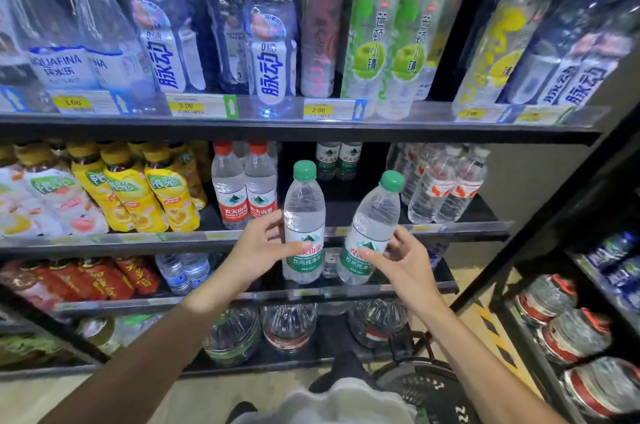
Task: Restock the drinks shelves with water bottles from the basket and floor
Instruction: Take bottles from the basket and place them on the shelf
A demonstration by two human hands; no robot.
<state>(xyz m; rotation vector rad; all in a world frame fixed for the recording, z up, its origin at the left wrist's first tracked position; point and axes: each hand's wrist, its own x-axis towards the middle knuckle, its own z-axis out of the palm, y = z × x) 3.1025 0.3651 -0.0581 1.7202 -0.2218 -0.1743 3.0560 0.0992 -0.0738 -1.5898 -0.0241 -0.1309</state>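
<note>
Both forearms are bare to the lower edge of the picture, with no sleeve, watch or ring showing on either. The left hand [263, 243] and right hand [401, 259] wear no gloves, and the nails are short and plain. Below, the person wears a pale grey-white garment [332, 403] over dark trousers [346, 370].

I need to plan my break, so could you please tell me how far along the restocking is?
Two green-capped bottles already stand at the back of the middle shelf. The left hand and right hand each hold one more green-capped bottle before the gap in front. The basket is barely visible, so what remains is unclear.
</note>
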